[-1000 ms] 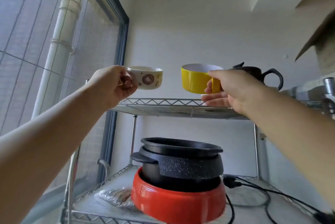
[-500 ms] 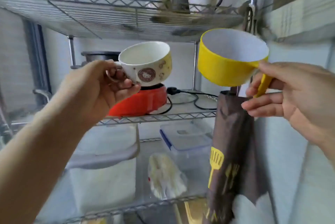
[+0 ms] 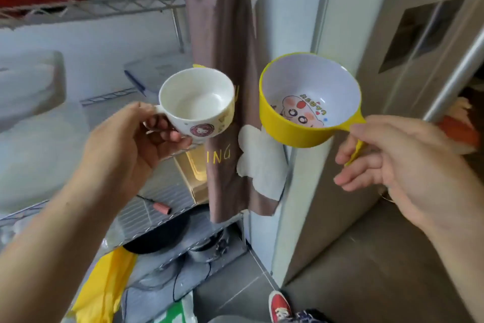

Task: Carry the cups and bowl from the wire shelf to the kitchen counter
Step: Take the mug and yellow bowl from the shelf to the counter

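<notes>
My left hand grips the handle of a white cup with a round pink cartoon sticker, held upright and empty. My right hand pinches the yellow handle of a yellow bowl, white inside with a cartoon print, tilted slightly toward me. Both are held in the air in front of the wire shelf, cup on the left, bowl on the right, a small gap between them.
A brown apron hangs from the shelf post between cup and bowl. A steel fridge stands at right. Lower shelves hold plastic boxes, a dark pan and a yellow bag. My red shoe is on the grey floor.
Both hands have carried the cup and bowl down from the top shelf level. My view has swung downward and to the right, so the fridge and floor now show.
</notes>
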A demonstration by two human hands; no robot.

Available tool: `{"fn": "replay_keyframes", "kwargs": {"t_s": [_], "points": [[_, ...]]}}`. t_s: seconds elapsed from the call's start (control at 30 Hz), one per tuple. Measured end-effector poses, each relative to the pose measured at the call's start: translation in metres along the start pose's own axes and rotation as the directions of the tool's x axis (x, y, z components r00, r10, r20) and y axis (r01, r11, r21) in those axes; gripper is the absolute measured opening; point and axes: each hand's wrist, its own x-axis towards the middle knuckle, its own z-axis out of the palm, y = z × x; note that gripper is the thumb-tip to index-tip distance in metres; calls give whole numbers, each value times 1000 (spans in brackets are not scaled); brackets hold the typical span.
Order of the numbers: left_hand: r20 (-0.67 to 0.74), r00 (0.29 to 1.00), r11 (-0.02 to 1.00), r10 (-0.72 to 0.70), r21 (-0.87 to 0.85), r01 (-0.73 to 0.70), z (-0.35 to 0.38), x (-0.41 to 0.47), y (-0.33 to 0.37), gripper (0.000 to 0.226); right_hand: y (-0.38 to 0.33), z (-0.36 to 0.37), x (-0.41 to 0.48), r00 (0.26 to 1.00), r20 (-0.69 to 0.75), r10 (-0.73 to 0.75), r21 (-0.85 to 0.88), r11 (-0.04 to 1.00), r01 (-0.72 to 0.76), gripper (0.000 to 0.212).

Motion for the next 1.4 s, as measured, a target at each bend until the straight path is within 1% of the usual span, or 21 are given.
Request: {"fn": "replay_keyframes", "kwargs": {"t_s": [0.13,0.23,0.3,0.37,0.5,0.57,0.63,0.83,0.97,1.03,1.13,1.23,1.3,1.4], "points": [[113,987,993,-116,32,113,30,-5,-55,48,43,-30,-41,979,-169,114,-5,993,-116,35],[226,948,974,-225,18,227,54,-13,-96,46,69,-54,-75,931,-301,208,3,976,-217,39],[312,903,952,-297,28,304,72,-19,-124,47,83,-69,-98,883,-388,264,23,961,-277,42],[373,843,916,-387,48,399,93,-25,-154,48,95,-87,-119,822,-479,309,46,944,-328,43],[437,751,859,-494,109,501,125,-36,-205,48,119,-119,-150,689,-613,386,107,905,-411,48],[461,708,831,-535,138,538,145,-40,-230,42,130,-137,-161,629,-659,413,143,890,-434,46],[476,675,813,-564,180,553,167,-41,-253,36,142,-157,-170,576,-694,433,174,876,-449,43],[458,602,755,-654,344,559,248,-33,-322,32,175,-221,-181,448,-769,457,204,839,-505,31],[468,547,720,-694,434,542,319,-22,-370,33,192,-282,-178,354,-800,485,253,806,-535,28],[490,528,720,-694,476,504,352,-17,-393,33,199,-316,-175,318,-806,499,277,793,-543,27],[482,514,704,-709,521,483,396,-9,-423,31,207,-371,-169,287,-816,502,284,780,-558,28],[464,517,690,-719,562,456,436,-3,-445,26,214,-427,-157,272,-824,497,277,773,-571,27],[441,508,667,-740,573,476,459,2,-455,27,220,-460,-146,264,-828,494,279,772,-571,26],[418,512,652,-751,596,469,494,12,-473,29,233,-504,-126,254,-832,493,281,770,-573,26]]}}
